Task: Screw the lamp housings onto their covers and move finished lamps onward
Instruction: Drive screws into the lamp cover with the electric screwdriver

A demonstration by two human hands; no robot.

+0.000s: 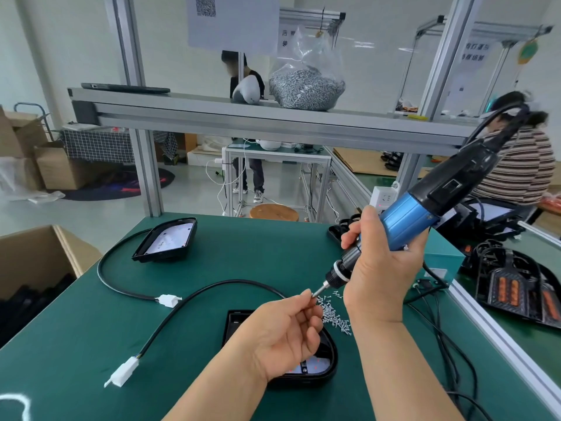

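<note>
My right hand (379,265) grips a blue and black electric screwdriver (425,205), tilted with its bit pointing down-left. My left hand (285,332) pinches a small screw (312,295) against the bit's tip. Beneath my left hand lies a black lamp housing (329,357), partly hidden, with a black cable running to a white connector (123,373). A loose pile of screws (334,314) lies on the green table (76,344) just right of it. A second black lamp housing (167,240) sits at the far left, its cable ending in a white plug (168,300).
A cardboard box (39,256) of black parts stands left of the table. Black and orange lamp parts (513,290) lie beyond the aluminium rail at right. A bag of screws (306,86) rests on the overhead shelf. Cables trail at right; a person sits beyond them.
</note>
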